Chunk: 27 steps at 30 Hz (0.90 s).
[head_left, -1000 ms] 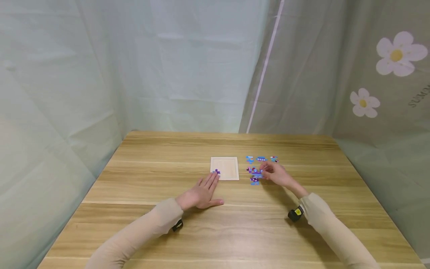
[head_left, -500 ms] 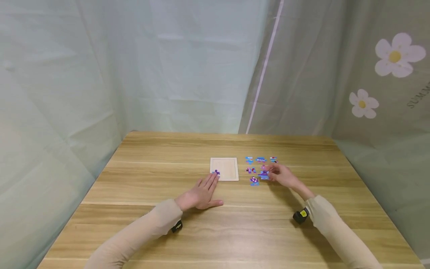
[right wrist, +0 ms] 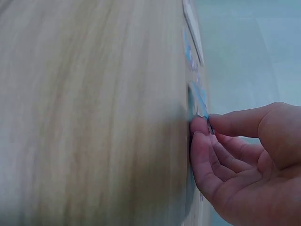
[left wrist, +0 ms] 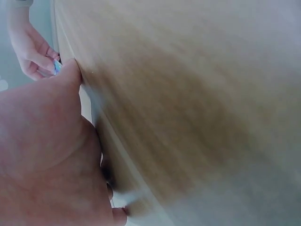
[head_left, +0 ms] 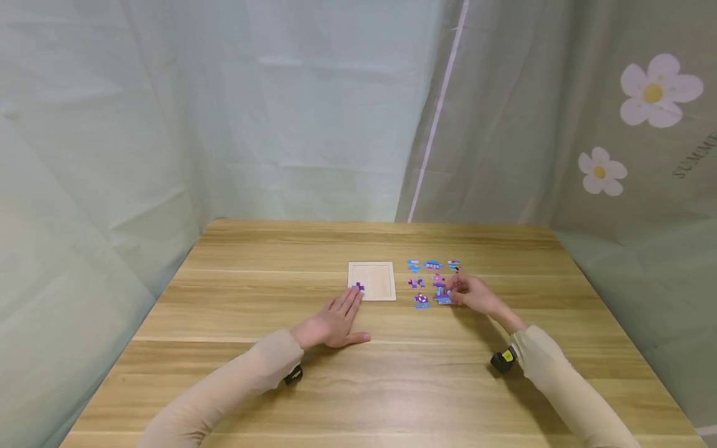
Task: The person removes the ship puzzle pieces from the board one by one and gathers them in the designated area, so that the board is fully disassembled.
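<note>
In the head view my left hand (head_left: 336, 323) rests on the table with fingers stretched forward and thumb out to the side. Its fingertips touch a purple and blue jigsaw piece (head_left: 358, 287) in the near left corner of a square wooden puzzle tray (head_left: 371, 264). To the right of the tray, my right hand (head_left: 476, 295) pinches a blue and purple jigsaw piece (head_left: 442, 297) between thumb and fingers, low over the table. The right wrist view shows this piece (right wrist: 201, 101) tilted, its edge between thumb and fingertips.
Several loose jigsaw pieces lie in rough rows right of the tray, among them a striped blue one (head_left: 433, 265), a pink and red one (head_left: 416, 282) and a purple one (head_left: 422, 300). Light curtains (head_left: 313, 124) hang beyond the wooden table (head_left: 358, 398).
My right hand has carried the pinched jigsaw piece to the right and then slightly nearer, uncovering the pieces on its left. My left hand stays in place on the tray's corner.
</note>
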Motion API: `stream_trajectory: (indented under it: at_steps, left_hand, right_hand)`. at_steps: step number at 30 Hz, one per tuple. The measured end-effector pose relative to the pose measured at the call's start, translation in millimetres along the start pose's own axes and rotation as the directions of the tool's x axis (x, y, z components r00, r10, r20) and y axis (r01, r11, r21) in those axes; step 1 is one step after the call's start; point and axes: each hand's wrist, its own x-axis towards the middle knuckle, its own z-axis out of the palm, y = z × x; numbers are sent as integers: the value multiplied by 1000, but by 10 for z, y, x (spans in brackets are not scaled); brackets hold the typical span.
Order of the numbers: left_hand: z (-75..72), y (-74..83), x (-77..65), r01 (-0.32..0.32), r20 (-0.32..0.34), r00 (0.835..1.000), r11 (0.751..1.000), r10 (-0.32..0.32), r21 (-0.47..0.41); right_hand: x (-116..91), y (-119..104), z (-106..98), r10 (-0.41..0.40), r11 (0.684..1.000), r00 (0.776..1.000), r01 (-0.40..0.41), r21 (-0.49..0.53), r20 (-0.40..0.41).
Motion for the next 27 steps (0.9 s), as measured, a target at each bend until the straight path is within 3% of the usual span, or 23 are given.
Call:
stream_trajectory:
  at_steps: [12,15,22,27]
  left_hand:
    - [-12,9,-1,-7,-6,1000,1000,8,6]
    - [-37,25,-16,-5,-3,1000,1000,5,-4]
    - [101,-44,71,12,-27,1000,1000,-12,3]
    - [103,-49,80,14,-26,1000,1000,-14,1]
  right_hand:
    - [6,-66,0,82,986,996,-88,-139,-47]
    - [14,-57,4,80,984,996,-86,-153,-46]
    - [37,-40,7,56,984,998,-61,-169,-37]
    - [51,-60,3,41,981,998,-49,-189,-43]
